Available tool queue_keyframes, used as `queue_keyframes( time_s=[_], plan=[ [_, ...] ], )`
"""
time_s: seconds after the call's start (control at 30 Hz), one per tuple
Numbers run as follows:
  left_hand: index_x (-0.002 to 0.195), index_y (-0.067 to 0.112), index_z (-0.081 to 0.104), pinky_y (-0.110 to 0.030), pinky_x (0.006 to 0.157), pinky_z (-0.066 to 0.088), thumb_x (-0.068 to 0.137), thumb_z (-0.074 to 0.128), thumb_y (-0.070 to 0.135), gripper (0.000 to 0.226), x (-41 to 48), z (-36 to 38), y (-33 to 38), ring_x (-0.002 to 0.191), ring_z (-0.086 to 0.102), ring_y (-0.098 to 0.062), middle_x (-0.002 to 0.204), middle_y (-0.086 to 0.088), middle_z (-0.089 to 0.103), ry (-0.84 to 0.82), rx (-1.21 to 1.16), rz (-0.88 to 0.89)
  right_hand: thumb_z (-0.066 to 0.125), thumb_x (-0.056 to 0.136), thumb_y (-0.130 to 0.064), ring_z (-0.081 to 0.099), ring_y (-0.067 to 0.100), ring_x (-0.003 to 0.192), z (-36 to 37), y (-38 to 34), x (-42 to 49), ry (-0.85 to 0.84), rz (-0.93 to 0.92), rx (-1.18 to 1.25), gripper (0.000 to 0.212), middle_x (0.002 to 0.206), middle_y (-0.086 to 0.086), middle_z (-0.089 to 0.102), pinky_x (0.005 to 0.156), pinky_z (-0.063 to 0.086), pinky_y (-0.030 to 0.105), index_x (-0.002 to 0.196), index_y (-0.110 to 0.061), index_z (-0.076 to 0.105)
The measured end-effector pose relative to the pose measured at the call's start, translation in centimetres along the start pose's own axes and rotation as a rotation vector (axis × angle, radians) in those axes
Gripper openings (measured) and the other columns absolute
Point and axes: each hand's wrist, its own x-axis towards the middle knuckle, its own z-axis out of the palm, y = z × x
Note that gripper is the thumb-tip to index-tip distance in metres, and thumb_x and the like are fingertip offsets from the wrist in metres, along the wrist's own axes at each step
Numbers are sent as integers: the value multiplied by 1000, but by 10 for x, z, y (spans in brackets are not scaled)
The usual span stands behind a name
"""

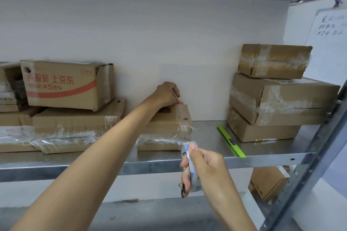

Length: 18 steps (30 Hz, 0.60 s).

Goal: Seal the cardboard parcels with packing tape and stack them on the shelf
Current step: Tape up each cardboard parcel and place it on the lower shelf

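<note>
Both grips are clamped: left hand [167,93] on the far edge of the small brown cardboard parcel [173,118], right hand [205,167] on the clear packing-tape roll [192,173]. The parcel sits on the grey metal shelf [206,134], just up-left of the right grip.

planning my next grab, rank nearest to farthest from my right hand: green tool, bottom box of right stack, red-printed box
1. green tool, shelf front edge, just past the right hand
2. bottom box of the right stack, farther right
3. red-printed box, far left, atop a flat box
</note>
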Motion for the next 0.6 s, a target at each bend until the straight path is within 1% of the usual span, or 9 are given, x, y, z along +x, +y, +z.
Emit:
queue_keyframes(
  time_s=[0.1,0.2,0.27,0.3,0.37,0.4,0.43,0.5,0.6],
  plan=[
    [94,17,63,-21,61,40,85,71,10,15,-6,-3,7,92,54,-19,101,1,51,-24,106,-30,34,102,-35,55,24,42,-2,1,1,-22,19,-19,49,43,12,54,62,54,34,72,-4,57],
    [97,15,65,-20,57,39,84,72,11,16,-12,-6,10,81,54,-14,89,4,51,-22,155,-6,35,102,-35,55,25,41,-2,3,0,-35,12,9,48,43,12,54,70,55,42,75,-4,59],
    [90,15,64,-22,63,43,81,75,13,14,-18,-6,9,85,60,-17,88,2,58,43,226,65,35,103,-34,55,24,41,-3,3,-2,-36,7,13,47,43,12,55,72,55,45,78,-3,60],
    [87,16,63,-25,68,44,82,72,13,11,-22,-6,8,87,61,-19,92,1,61,98,322,117,35,103,-34,55,24,41,-4,3,-2,-42,8,13,47,43,12,55,72,55,44,79,-3,61],
    [85,17,63,-30,72,44,88,62,11,7,-34,-5,9,87,61,-20,96,1,64,226,482,258,35,103,-34,56,24,41,-5,2,-3,-60,12,11,46,44,12,55,71,56,43,82,-3,62],
    [87,16,65,-32,74,46,92,57,12,10,-41,-5,9,88,61,-20,96,1,66,264,494,333,35,103,-34,56,23,41,-6,2,-3,-68,14,9,46,44,12,55,69,56,42,82,-3,63],
    [91,15,67,-34,77,48,95,53,16,15,-48,-6,9,89,61,-20,98,2,68,258,470,389,35,103,-33,56,23,42,-7,3,-3,-75,14,8,46,45,12,56,65,56,39,83,-3,64],
    [98,17,71,-35,84,50,99,50,28,24,-60,-9,8,92,62,-16,100,4,71,116,404,418,36,103,-31,56,24,42,-7,4,-3,-80,12,14,44,45,13,56,55,53,30,83,-3,64],
    [99,25,69,-40,88,50,98,46,42,29,-70,-10,1,93,62,-14,98,8,70,-108,459,428,35,103,-31,56,25,42,-7,7,-3,-75,2,23,44,45,13,55,53,48,25,84,-4,63]
  ],
)
